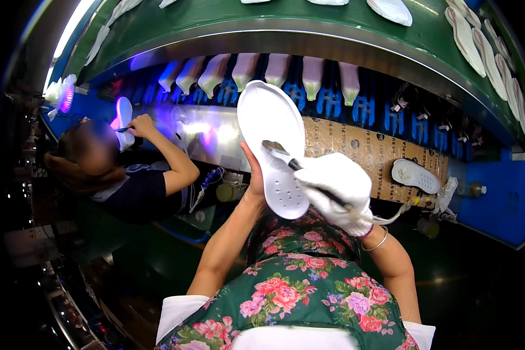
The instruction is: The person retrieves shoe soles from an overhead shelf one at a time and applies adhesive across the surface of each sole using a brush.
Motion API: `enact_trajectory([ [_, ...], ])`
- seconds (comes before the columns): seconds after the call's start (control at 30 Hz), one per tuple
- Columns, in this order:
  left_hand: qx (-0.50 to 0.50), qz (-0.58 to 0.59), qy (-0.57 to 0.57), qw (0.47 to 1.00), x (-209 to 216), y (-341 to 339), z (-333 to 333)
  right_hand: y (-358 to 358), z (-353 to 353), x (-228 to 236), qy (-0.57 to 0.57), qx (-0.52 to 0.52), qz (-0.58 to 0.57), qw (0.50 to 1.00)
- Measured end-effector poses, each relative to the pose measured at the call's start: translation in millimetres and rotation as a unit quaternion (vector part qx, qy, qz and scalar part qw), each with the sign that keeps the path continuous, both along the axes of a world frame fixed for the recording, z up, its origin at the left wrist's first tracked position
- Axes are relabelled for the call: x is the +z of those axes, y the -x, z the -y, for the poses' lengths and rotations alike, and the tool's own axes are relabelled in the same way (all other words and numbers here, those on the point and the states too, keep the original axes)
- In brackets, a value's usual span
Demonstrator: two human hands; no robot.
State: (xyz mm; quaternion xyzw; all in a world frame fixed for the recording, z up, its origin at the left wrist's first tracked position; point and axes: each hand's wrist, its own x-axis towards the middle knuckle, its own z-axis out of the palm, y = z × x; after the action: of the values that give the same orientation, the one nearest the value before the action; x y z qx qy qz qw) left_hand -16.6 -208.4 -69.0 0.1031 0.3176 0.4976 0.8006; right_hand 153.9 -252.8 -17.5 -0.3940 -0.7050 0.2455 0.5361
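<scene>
A white shoe sole (268, 111) with small holes in its heel is tilted up in front of me. My bare left hand (254, 179) grips it by its left edge, the thumb along the side and the other fingers hidden behind. In a white knit glove, my right hand (337, 185) is closed around the dark handle of a brush (283, 154). The bristles rest on the inner face of the sole, near its middle. A pale tube (394, 219) runs from beneath the glove toward the right.
Cardboard (344, 146) covers the bench ahead; a second sole (415, 176) lies on its right part. Behind it, blue racks (329, 100) hold pale shoe lasts (312, 76). A green conveyor (216, 20) carries white pieces. At left, another person (140, 181) works on a pink-lit sole (123, 116).
</scene>
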Motion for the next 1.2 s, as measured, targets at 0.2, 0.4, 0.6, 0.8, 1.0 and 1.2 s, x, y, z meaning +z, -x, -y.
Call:
enact_trajectory([
  [0.2, -0.199, 0.157, -0.018, 0.967, -9.4, 17.2, -14.1, 12.8, 7.1, 6.2, -0.008, 0.134, -0.016, 0.991],
  [0.4, -0.215, 0.179, -0.095, 0.955, -11.1, 14.0, -30.8, 15.5, 9.2, -2.5, -0.092, 0.064, 0.082, 0.990],
  [0.6, -0.197, 0.224, -0.076, 0.952, -10.7, 16.6, -37.9, 12.9, 2.5, -1.2, -0.040, 0.022, 0.042, 0.998],
  [0.8, -0.149, 0.206, -0.066, 0.965, -20.8, 23.7, -52.1, 19.4, 11.1, -10.6, 0.025, 0.162, -0.090, 0.982],
  [1.0, -0.257, 0.131, -0.081, 0.954, -13.7, 19.5, -67.7, 19.5, 11.4, -23.2, -0.085, 0.064, 0.079, 0.991],
  [1.2, -0.359, 0.148, -0.072, 0.919, -8.0, 27.2, -74.5, 14.5, 9.4, 7.4, 0.081, 0.129, -0.053, 0.987],
])
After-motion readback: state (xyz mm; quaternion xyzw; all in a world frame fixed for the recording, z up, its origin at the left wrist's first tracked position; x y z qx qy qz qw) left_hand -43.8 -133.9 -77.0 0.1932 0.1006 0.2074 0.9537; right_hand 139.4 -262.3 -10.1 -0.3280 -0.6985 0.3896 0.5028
